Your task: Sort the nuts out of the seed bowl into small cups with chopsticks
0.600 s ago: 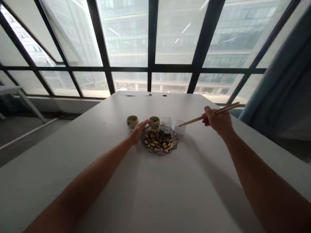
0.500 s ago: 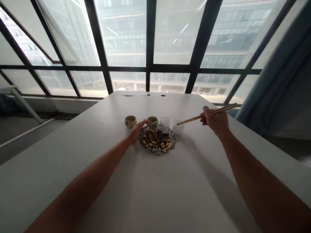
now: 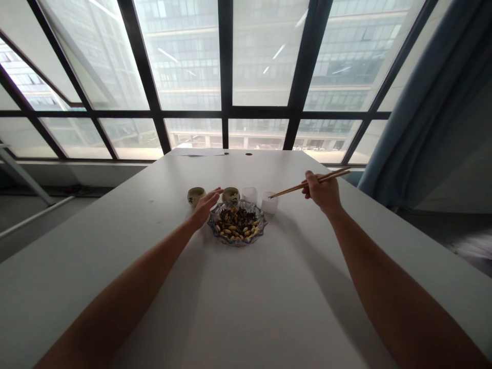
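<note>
A scalloped glass dish [image 3: 237, 239] with light nuts and dark bits sits mid-table. My left hand [image 3: 205, 206] rests at the dish's left rim, fingers stretched out, holding nothing. My right hand [image 3: 322, 190] hovers to the right of the dish and grips a pair of wooden chopsticks [image 3: 292, 188], whose tips point left above a white cup [image 3: 269, 203]. Behind the dish stand two greenish ceramic cups [image 3: 196, 195] [image 3: 231, 194] and a second white cup [image 3: 249, 194].
The white table [image 3: 246, 302] runs to a wall of large windows with dark frames [image 3: 225, 111]. A paper sheet [image 3: 196, 152] and two small dark spots lie at the far edge. A blue curtain [image 3: 423, 113] hangs at the right.
The view has shifted, so everything sits slightly further left in frame. My right hand with the chopsticks has come a little closer to the cups. The left hand stays by the dish.
</note>
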`<state>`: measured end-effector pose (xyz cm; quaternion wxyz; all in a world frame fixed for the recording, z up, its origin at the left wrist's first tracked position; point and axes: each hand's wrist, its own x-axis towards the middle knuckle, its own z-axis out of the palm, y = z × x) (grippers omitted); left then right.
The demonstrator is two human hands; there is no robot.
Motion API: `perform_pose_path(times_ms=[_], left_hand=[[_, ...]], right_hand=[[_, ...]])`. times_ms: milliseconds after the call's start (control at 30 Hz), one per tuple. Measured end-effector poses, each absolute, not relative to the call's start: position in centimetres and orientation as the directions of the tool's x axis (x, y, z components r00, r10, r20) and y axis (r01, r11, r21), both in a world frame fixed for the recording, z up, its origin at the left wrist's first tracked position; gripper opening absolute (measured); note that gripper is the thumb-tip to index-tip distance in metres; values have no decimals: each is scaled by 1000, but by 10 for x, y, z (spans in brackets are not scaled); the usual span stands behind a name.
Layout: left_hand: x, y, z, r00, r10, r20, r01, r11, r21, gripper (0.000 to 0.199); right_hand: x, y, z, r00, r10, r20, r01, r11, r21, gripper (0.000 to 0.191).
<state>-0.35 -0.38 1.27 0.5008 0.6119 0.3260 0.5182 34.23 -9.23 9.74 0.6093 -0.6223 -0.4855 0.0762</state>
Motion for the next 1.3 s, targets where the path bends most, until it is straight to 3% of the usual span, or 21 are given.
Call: perform_pose_path(times_ms=[200,400,633,967,1300], left_hand=[[-4,-6,9,283,921,267,-96,-250,964,63],[-3,-5,3,292,917,272,-76,-261,962,63],[-2,-8,7,303,911,281,-57,-277,959,64],[-2,-6,6,306,908,286,-60,-281,958,62],[-2,-5,5,296,909,293,-59,-289,956,64]], right_hand=[[335,-96,102,493,714,497,527,209,-824,39],[342,-91,99,579,672,461,519,132,-844,38],[342,-89,95,656,702,278,258,137,-956,35],[356,-88,91,576,788,216,214,110,-971,22],[355,-91,95,541,802,252,263,123,-957,28]])
